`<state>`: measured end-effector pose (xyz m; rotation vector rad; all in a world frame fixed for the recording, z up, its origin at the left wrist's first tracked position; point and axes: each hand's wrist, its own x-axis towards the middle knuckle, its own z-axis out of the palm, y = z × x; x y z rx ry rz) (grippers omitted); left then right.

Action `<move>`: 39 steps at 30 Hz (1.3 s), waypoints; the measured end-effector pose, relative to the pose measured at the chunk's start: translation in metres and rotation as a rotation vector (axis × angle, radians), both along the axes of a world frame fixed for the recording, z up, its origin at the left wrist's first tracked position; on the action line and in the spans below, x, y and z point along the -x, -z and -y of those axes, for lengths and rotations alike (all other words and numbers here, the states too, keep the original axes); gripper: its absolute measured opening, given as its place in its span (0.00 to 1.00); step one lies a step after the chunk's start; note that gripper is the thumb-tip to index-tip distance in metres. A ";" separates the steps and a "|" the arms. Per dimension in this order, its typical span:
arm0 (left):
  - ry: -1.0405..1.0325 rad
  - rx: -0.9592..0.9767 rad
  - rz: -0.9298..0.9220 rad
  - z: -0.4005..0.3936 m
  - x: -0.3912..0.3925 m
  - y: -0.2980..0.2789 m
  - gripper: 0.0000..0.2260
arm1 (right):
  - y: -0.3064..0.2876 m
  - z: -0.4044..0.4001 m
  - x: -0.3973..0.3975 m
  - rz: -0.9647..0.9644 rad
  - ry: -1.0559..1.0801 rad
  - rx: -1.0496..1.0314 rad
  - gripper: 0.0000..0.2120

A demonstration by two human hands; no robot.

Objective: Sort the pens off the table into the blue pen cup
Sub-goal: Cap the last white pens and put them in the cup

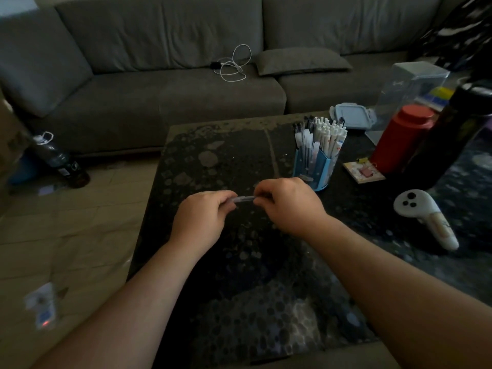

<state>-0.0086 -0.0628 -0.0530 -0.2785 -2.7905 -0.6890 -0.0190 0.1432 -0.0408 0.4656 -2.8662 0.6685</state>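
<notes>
1. Both hands meet near the middle of the frame, above the dark patterned table (239, 262). The left hand (202, 217) and the right hand (287, 206) each pinch one end of a single clear pen (243, 199), fingers curled round it, so the pen lies level between them.
2. The blue pen cup (312, 166) stands just right of and above the right hand in the frame, already packed with upright pens (324, 137) (mostly white, some dark).
3. The table's left edge runs from the lower middle up to the centre, with tan floor (66, 235) beyond it; the far edge sits close to the grey sofa (159, 75). The stretch of table between the hands and the far edge is bare, as is the part under the forearms.
4. The right side of the frame is crowded: a red canister (402, 137), a tall dark bottle (452, 134), a clear plastic box (415, 89), a pale blue lid (351, 115), a small notepad with clips (363, 170) and a white controller (426, 214) lying well right of the right forearm.
5. On the sofa lie a white cable (234, 62) with a dark plug and a small cushion (300, 59). A dark bottle (61, 161) stands on the floor at mid left, and a blurred white item (42, 304) lies at lower left.
</notes>
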 end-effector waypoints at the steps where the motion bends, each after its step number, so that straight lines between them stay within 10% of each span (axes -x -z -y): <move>1: 0.007 0.014 0.000 -0.001 0.000 0.001 0.12 | 0.000 0.000 0.000 -0.003 -0.008 -0.014 0.05; 32: -0.019 -0.097 0.033 -0.015 -0.008 -0.006 0.08 | -0.004 -0.007 -0.009 -0.033 -0.016 0.035 0.08; 39: -0.024 0.055 0.360 -0.030 -0.012 0.006 0.06 | 0.001 -0.014 -0.009 0.135 -0.057 -0.286 0.08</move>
